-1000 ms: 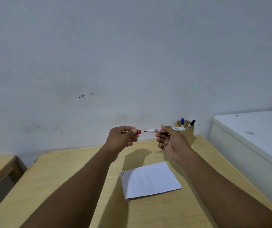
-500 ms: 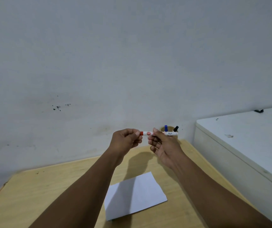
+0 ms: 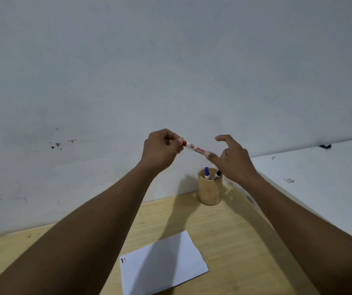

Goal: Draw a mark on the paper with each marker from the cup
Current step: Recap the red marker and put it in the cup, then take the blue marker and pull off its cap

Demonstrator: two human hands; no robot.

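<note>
Paper is laid flat at the surface's near edge; small marks are seen at its left corner. Cup is stood near the far right corner, two markers inside. Above, red marker is pinched at its capped end by left hand fingers; right hand fingers are spread wide, one touching the barrel's other end.

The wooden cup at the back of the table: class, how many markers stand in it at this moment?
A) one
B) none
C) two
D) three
C: the wooden cup holds a blue-capped marker and a black-capped marker, while the red marker is up in the left hand.
</note>
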